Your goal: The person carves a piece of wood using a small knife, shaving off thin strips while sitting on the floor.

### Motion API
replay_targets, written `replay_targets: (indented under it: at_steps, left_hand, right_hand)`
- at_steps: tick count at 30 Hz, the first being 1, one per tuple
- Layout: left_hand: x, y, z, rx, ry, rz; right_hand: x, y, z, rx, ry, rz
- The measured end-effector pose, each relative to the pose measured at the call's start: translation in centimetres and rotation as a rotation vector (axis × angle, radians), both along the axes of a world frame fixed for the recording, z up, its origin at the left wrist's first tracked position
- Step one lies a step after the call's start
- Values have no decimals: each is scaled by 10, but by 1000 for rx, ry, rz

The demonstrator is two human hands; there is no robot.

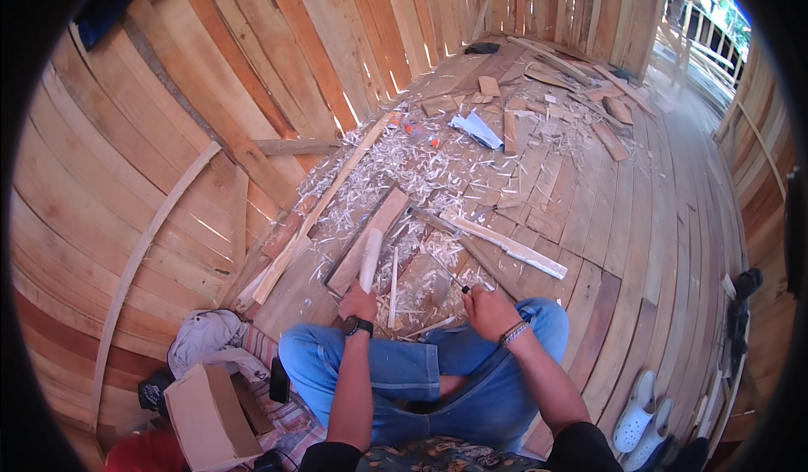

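Head view: the stick [370, 260] is lying forward of the left hand [359, 304], its long axis running away from the person, leaning slightly right, overlapping the board's [389, 216] near right edge; contact unclear. Left hand, nearer, is gripping its near end, fingers closed. Right hand [491, 312], fingers curled, is holding the tool [465, 288], angling forward-left, apart from the stick.

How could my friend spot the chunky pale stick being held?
Start at the blue jeans, then look up past the dark watch to the left grip. The chunky pale stick pokes up from it, in front of a browner wooden block. Unlike the thin shavings around, it's thick and held.
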State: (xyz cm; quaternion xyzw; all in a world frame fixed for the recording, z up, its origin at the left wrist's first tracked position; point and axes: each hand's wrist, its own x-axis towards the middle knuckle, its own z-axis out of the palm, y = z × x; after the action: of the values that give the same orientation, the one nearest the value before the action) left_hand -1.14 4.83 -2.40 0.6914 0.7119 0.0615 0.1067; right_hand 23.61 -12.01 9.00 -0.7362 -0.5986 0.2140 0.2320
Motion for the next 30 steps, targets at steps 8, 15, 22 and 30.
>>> replay_targets:
  at_steps: [8,15,22,30]
  left_hand:
    - [-35,-44,113,186,-413,-149]
    - [28,-92,208,288,-252,-403]
    - [39,-93,203,270,-79,-497]
    - [42,-96,210,271,-40,-453]
  right_hand:
    - [-4,0,1,-8,-6,36]
    - [-8,1,1,-25,-7,37]
    - [-4,-2,10,-13,-25,87]
    - [1,-1,7,-17,-13,118]
